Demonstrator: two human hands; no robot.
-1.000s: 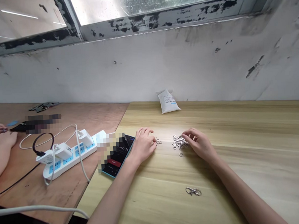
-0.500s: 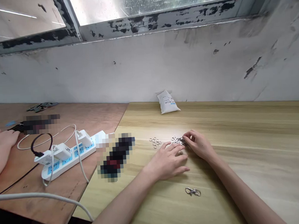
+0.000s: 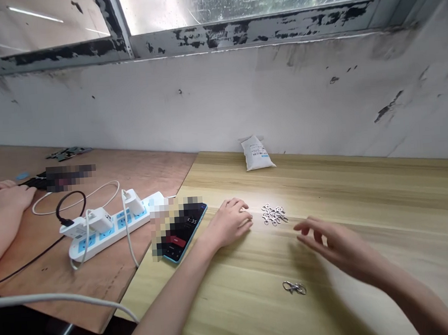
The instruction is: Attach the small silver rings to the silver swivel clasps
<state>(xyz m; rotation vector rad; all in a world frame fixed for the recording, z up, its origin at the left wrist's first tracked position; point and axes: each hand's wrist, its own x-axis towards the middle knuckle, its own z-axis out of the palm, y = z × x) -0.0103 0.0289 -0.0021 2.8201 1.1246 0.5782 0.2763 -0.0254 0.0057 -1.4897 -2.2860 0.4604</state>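
Note:
My left hand [image 3: 230,222] rests low on the table with its fingers curved and apart over a group of small metal split rings [image 3: 246,212]. Most of those rings are hidden beneath it; one edge shows by the fingertips. To its right lies a small pile of silver swivel clasps [image 3: 274,215], which neither hand touches. My right hand [image 3: 333,244] hovers right of the pile, thumb and fingers apart, with nothing visible in it. Nearer to me on the table is a lobster clasp with a ring [image 3: 294,287].
A white plastic packet [image 3: 259,154] lies near the wall. Left of my arm is a phone [image 3: 186,233], partly blurred. On the brown table, a power strip [image 3: 116,229] holds chargers and cables. Another person's hands [image 3: 13,195] are at far left.
My right hand has left the clasp pile and moved right and towards me. My left hand has shifted left, off the pile, and now covers the rings.

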